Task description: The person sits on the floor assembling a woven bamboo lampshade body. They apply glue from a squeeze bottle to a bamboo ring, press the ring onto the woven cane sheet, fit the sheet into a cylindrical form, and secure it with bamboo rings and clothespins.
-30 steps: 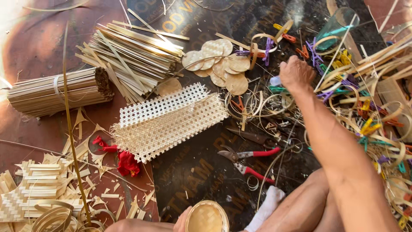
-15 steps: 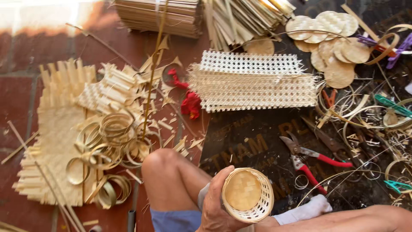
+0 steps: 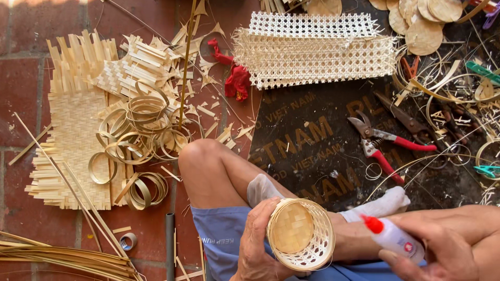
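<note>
A dark rectangular board with pale printed lettering point(image 3: 312, 151) is lying on the red tiled floor point(image 3: 21, 93), and everything else is arranged around it. Red-handled metal pruning shears point(image 3: 383, 143) are resting on the board's right part. Stacked sheets of pale open-weave cane webbing point(image 3: 312, 52) are lying along its upper edge, with a crumpled red cloth scrap point(image 3: 237, 78) just to their left. Further left of the board, coiled bamboo strip rings point(image 3: 138, 130) are sitting on a flat woven bamboo mat point(image 3: 73, 140).

Below the board, over the person's lap, the left hand point(image 3: 255, 244) is curling its fingers around the side of a small round woven bamboo basket point(image 3: 300, 234), gripping it tilted so its tightly plaited bottom is facing up. Just right of the basket, the right hand point(image 3: 442, 252) is closing around a small white plastic glue bottle with a red pointed cap point(image 3: 390, 238), its tip pointing towards the basket without touching it.
</note>
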